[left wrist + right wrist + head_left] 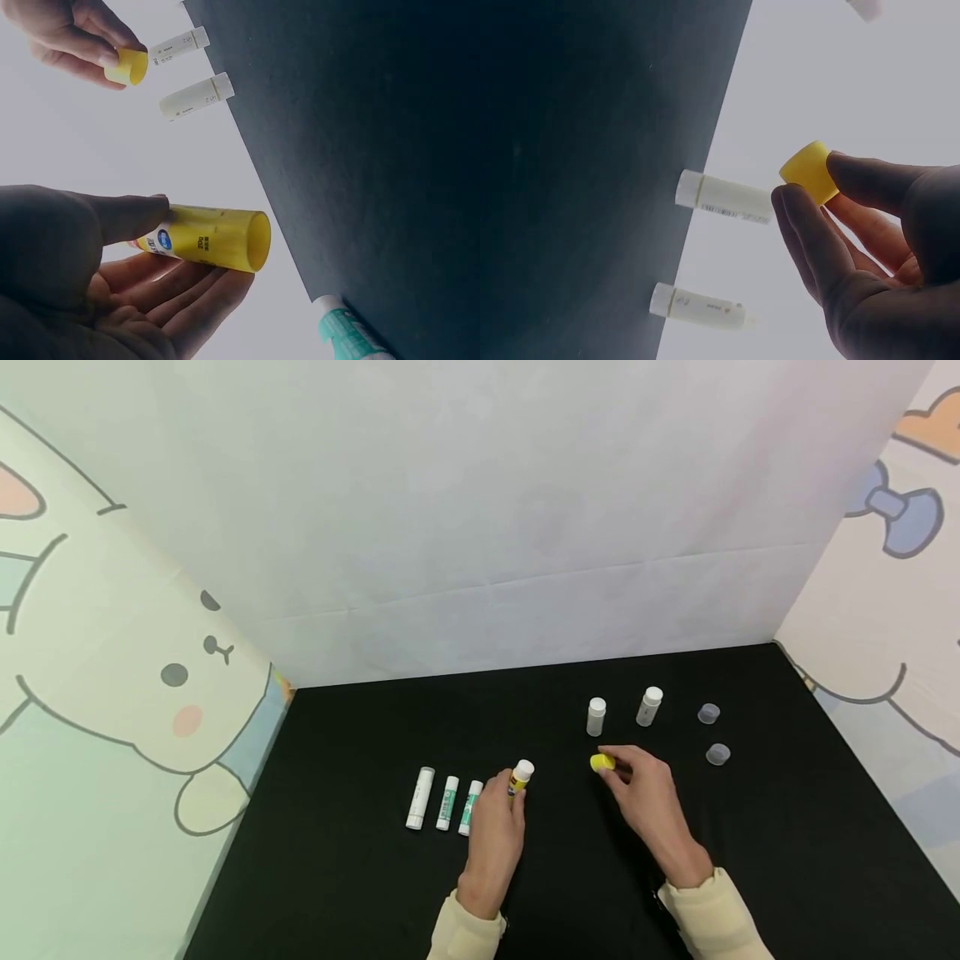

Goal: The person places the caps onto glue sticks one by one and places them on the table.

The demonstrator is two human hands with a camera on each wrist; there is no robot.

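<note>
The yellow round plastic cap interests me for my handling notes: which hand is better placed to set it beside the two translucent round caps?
Right, most likely: the right hand pinches the yellow cap and is nearer the translucent caps. The left hand holds the yellow-and-white cylindrical tube, farther away.

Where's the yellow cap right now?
Head view, right of centre: the right hand pinches the yellow cap, just below a white tube in frame.

Highest and farthest off, the head camera looks forward and down over the black table [337, 893]. The wrist cameras look across the table from close behind the left hand [495, 839] and right hand [648, 793], rolled so its edge slants steeply; both catch the yellow cap [602, 762] above it.
</note>
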